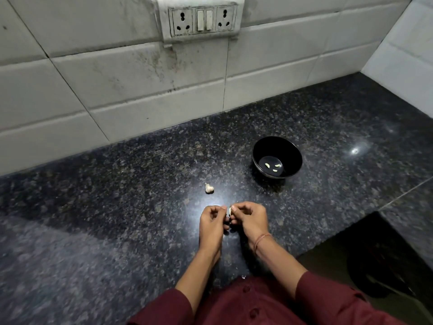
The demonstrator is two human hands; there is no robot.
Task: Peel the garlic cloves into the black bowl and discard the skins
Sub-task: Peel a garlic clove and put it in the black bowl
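A black bowl [277, 146] stands on the dark granite counter [140, 184] with three peeled cloves [273, 166] inside. Left of it lies a small piece of unpeeled garlic [209, 188]. Close to me, my left hand [212, 225] and my right hand [249, 219] meet over the counter. Between their fingertips they pinch one pale garlic clove [230, 211]. The fingers of both hands are curled around it, and most of the clove is hidden.
A white tiled wall with a socket and switch panel [203, 18] rises behind the counter. At the right the counter ends, with a dark drop below its edge [384, 252]. A small white scrap [243, 276] lies at the near counter edge.
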